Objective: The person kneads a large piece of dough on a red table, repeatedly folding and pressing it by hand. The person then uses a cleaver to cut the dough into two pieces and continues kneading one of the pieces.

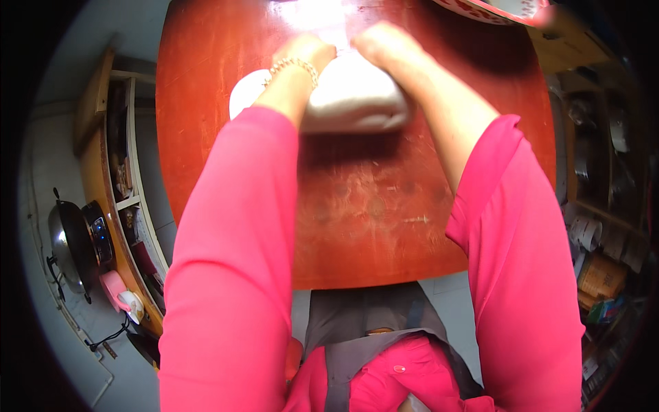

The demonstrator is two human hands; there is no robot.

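A whitish, rounded thing with a soft-looking, creased near side (357, 103) is between my forearms over the table; glare and blur hide its exact kind. My left hand (305, 55), with a beaded bracelet at the wrist, is curled at its far left edge. At its far right edge, my right hand (388, 48) has its fingers bent inward and closed. Both hands appear to grip it, though the fingertips are washed out by bright light. Beside my left wrist shows part of a second white, round-edged thing (247, 95), partly covered by my arm.
The red-brown table (371, 226) has a curved near edge. A red-and-white patterned tray or basin (498, 10) stands at the far right. To the left are a wooden cabinet (120, 226), a dark wok (68, 244) and a pink container (114, 290). Shelves with goods (604, 275) line the right.
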